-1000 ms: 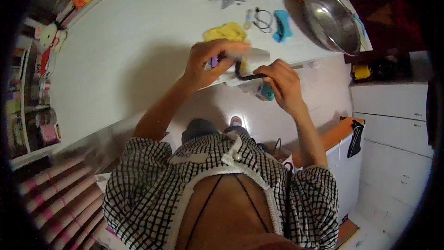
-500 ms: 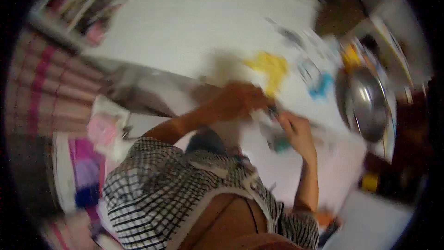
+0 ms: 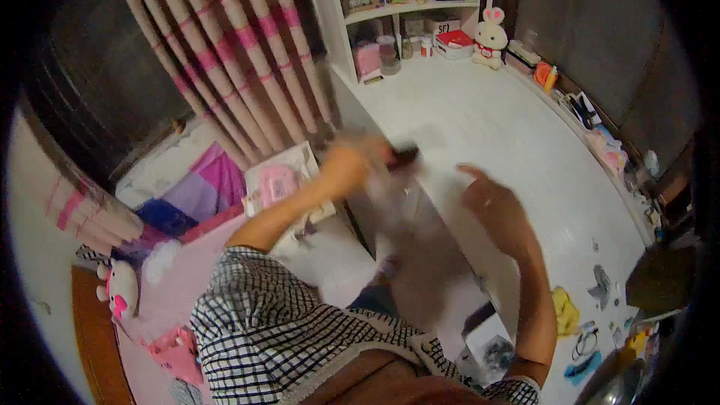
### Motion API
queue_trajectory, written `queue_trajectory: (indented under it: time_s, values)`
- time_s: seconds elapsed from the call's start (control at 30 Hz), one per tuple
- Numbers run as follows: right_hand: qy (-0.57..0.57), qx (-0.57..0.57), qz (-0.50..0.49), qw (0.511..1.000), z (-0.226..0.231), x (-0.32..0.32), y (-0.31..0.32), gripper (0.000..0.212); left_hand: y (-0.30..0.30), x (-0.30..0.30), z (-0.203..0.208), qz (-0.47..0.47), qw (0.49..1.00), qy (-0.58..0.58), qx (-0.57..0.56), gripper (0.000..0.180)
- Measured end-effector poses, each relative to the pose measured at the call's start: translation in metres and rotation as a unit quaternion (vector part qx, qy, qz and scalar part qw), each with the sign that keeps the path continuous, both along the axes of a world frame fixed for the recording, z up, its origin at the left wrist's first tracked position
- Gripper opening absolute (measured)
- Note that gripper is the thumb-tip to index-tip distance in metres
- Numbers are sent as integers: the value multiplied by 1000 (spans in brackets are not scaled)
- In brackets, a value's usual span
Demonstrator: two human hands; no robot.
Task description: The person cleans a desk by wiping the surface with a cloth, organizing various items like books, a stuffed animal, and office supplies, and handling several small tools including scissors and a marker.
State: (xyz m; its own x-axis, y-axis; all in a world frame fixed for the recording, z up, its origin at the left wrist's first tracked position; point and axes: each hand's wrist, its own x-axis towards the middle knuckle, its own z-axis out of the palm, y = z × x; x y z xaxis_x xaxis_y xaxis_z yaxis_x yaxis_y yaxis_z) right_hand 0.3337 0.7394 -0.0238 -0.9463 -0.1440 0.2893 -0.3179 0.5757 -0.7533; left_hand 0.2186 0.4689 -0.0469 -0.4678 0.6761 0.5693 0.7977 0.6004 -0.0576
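My left hand (image 3: 351,169), smeared by motion, is raised near the edge of the white table (image 3: 480,127). Its fingers are closed on a small dark object (image 3: 405,156), too blurred for me to name. My right hand (image 3: 495,206) is over the table a little to the right, apart from the left. Its index finger points out toward the dark object, the other fingers are partly bent, and nothing shows in it. On the table's near right part lies a crumpled yellow cloth (image 3: 565,313), with a blue item (image 3: 583,367) close by.
A white shelf (image 3: 409,11) with books and jars stands at the table's far end, beside a plush rabbit (image 3: 490,39). Striped curtains (image 3: 232,45) hang on the left. A metal bowl (image 3: 622,386) is at the lower right. A pink case (image 3: 277,182) lies left of my left hand.
The view has swung left, bringing the shelf and curtains in. My hands, close together around a dark item before, are now apart, with the dark object in the left.
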Motion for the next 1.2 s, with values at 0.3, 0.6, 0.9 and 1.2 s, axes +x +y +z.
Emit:
queue_trajectory:
  time_s: [0.3, 0.6, 0.9, 1.2]
  values:
    - [-18, -167, -102, 981, -11, -131, 2, 21, -161, -388, 172, 42, 827, 11, 560, 22]
    - [-21, -165, -202, 965, -20, -170, 20, 35, -172, -523, 177, 96, 845, -14, 525, 27]
    - [2, -145, -226, 963, -36, -190, 25, 35, -179, -534, 163, 0, 857, -145, 495, 26]
    - [15, -150, -282, 948, -44, -178, 67, 38, -163, -538, 153, 24, 780, -121, 614, 22]
